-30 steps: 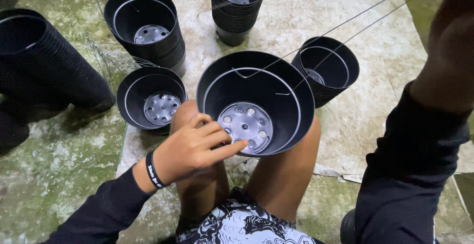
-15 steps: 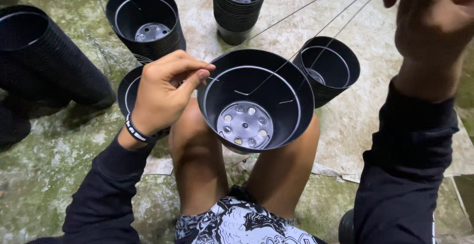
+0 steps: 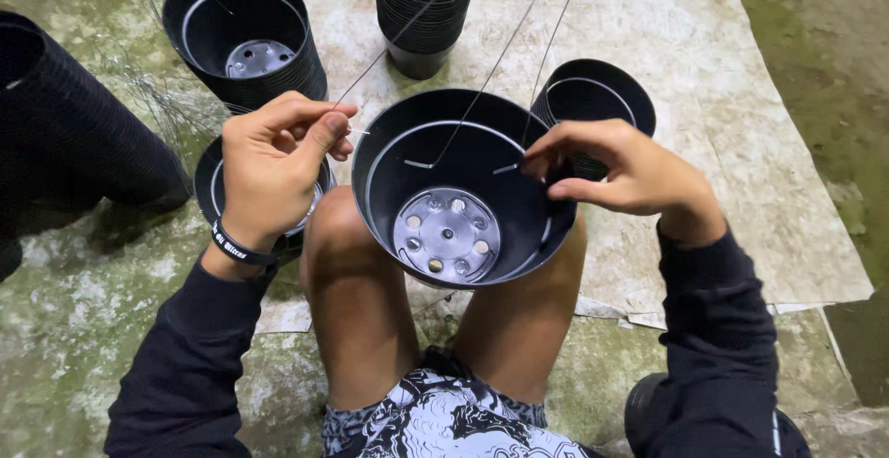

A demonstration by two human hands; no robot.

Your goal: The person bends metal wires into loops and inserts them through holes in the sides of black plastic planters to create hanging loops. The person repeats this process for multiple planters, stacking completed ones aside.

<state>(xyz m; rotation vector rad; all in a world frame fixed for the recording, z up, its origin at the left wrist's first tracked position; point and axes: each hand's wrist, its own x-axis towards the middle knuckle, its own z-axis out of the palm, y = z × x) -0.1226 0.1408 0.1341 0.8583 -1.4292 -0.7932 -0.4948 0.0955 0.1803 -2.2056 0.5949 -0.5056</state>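
Right now, at the centre of the frame, a black plastic pot (image 3: 463,189) sits wedged between the person's bare knees, mouth tilted up, its pale drain plate showing at the bottom. The left hand (image 3: 273,166) is closed in a pinch on a thin wire (image 3: 394,37) at the pot's left rim. The right hand (image 3: 620,166) pinches the end of another wire at the right rim, fingertips (image 3: 537,163) just inside the wall. I count three wires running up toward the top of the frame; a third loose end hangs inside the pot.

The pot looks light and thin-walled, likely to flex if squeezed, so the rolled rim is the surest place to hold it. The wires look stiff but bendable, springy and fine enough to slip; gripping close to the bent ends seems best.

Besides this pot, five lots of black pots are in view: a nested stack (image 3: 245,37) at upper left, another (image 3: 426,4) at top centre, one pot (image 3: 597,97) behind the right hand, one (image 3: 211,189) under the left hand, and a long stack lying on its side (image 3: 74,134) at far left.
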